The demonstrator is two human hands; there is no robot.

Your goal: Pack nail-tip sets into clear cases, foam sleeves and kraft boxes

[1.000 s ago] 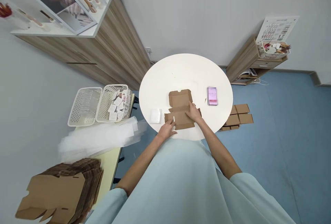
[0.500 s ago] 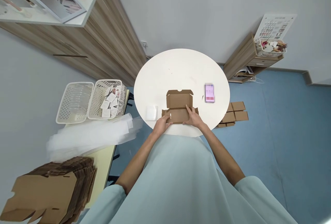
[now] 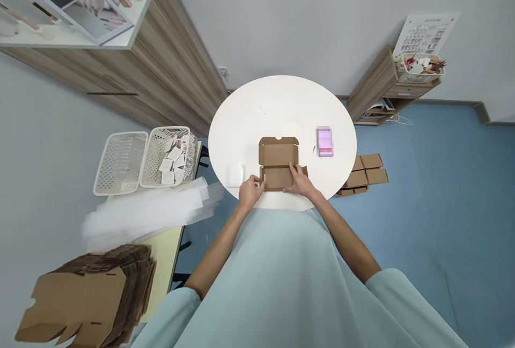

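Note:
A brown cardboard box (image 3: 278,178) lies on the round white table (image 3: 281,101), its lid raised on the far side. My left hand (image 3: 251,191) pinches the box's left end wall with bent fingertips. At the right end, my right hand (image 3: 300,182) grips the corner, thumb near the front edge and fingers reaching over the side. The inside of the box looks bare. Just left of it lies a small stack of white squares (image 3: 236,175). A phone-like thing with a blurred pink and purple face (image 3: 324,142) rests to the right.
On a side table at left stand white baskets (image 3: 164,157), one with small packets, beside translucent sheets (image 3: 148,211) and a stack of flat cardboard blanks (image 3: 80,302). Folded boxes (image 3: 364,172) sit low at right. A wooden cabinet (image 3: 171,58) rises behind left.
My left hand has shifted slightly outward, and the box's left end wall now stands more upright. My right hand stays at the right corner.

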